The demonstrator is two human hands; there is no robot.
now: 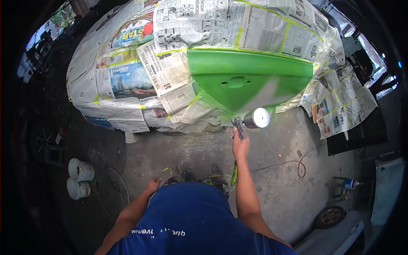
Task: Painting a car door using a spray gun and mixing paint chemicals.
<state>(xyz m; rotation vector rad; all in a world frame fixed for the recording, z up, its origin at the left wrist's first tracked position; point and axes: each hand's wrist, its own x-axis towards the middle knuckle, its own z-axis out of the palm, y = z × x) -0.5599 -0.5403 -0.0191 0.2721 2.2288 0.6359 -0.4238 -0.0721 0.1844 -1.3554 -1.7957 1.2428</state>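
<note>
My right hand [240, 142] is wrapped round the handle of a paint spray gun [238, 124]. The gun's dark cup with a white lid [260, 117] sits to the right of the hand. Just beyond the gun is a car door panel [255, 80], mostly bright green, with a paler greyish patch at its lower right. Newspaper masking [182, 102] held by yellow-green tape surrounds the panel and covers the rest of the car. Beside my left hip, my left hand [154, 185] has its fingers curled in; whatever they hold, if anything, is hidden. A yellow-green strip [167, 170] shows just past its fingertips.
Two white buckets [79, 189] stand on the concrete floor at the left, near a pale hose [123, 187]. A thin reddish hose [301, 169] loops across the floor on the right. Farther right are newspaper-covered dark panel [346, 106], a small stool [340, 187] and a wheel [330, 217].
</note>
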